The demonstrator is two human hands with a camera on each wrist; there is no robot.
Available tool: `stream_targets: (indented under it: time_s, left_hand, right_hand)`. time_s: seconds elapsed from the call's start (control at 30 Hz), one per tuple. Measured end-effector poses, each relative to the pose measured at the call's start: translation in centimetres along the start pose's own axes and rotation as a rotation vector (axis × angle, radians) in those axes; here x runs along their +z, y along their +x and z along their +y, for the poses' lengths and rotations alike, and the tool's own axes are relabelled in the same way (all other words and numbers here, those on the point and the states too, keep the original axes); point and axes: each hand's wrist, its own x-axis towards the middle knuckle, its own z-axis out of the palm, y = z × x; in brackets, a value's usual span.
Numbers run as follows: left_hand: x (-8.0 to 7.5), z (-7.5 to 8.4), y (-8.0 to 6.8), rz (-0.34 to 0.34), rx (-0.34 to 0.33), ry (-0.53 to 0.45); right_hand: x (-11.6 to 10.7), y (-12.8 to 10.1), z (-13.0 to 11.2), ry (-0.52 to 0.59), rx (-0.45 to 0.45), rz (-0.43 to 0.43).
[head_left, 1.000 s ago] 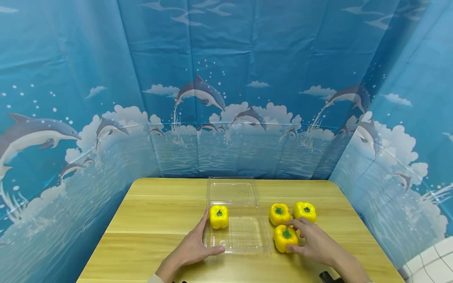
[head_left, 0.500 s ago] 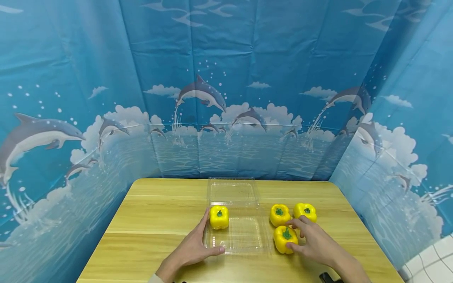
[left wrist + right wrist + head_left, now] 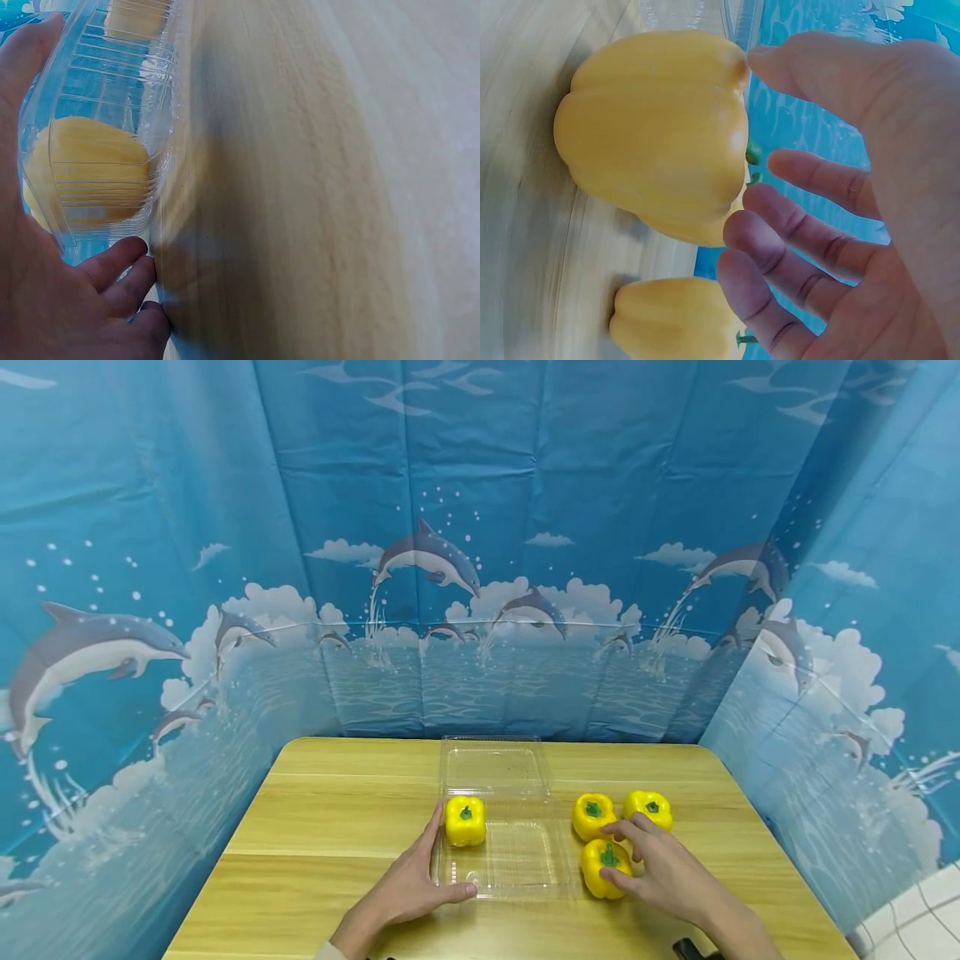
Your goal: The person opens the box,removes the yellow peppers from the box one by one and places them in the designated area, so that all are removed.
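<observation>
A yellow bell pepper (image 3: pixel 465 821) stands at the left of the open clear plastic container (image 3: pixel 525 860). My left hand (image 3: pixel 408 877) rests at the container's front left corner, thumb along the front edge and index finger along the side. In the left wrist view, that pepper (image 3: pixel 90 172) shows through the ribbed wall. My right hand (image 3: pixel 663 868) reaches over the nearest of three yellow bell peppers on the right. The thumb tip meets that nearest pepper (image 3: pixel 652 120) near its top; the other fingers are spread and slightly bent above the stem.
Two more yellow bell peppers, a left one (image 3: pixel 593 815) and a right one (image 3: pixel 649 810), stand behind my right hand. The container's lid (image 3: pixel 495 768) lies back toward the far table edge. A dolphin-print curtain (image 3: pixel 480 568) surrounds the wooden table (image 3: pixel 322 810).
My right thumb has shifted slightly left across the near pepper. The left hand, container and peppers look still; the head view has shifted a little.
</observation>
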Motion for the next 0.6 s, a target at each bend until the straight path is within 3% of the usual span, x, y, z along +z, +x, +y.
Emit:
stream_targets:
  time_s: [0.2, 0.6]
  left_hand:
    - [-0.1, 0.2, -0.1, 0.003, -0.003, -0.008]
    - [-0.3, 0.3, -0.2, 0.013, -0.002, -0.009]
  right_hand:
    - [0.1, 0.3, -0.8, 0.008, 0.0, 0.023]
    - [0.8, 1.0, -2.1, 0.019, -0.176, 0.102]
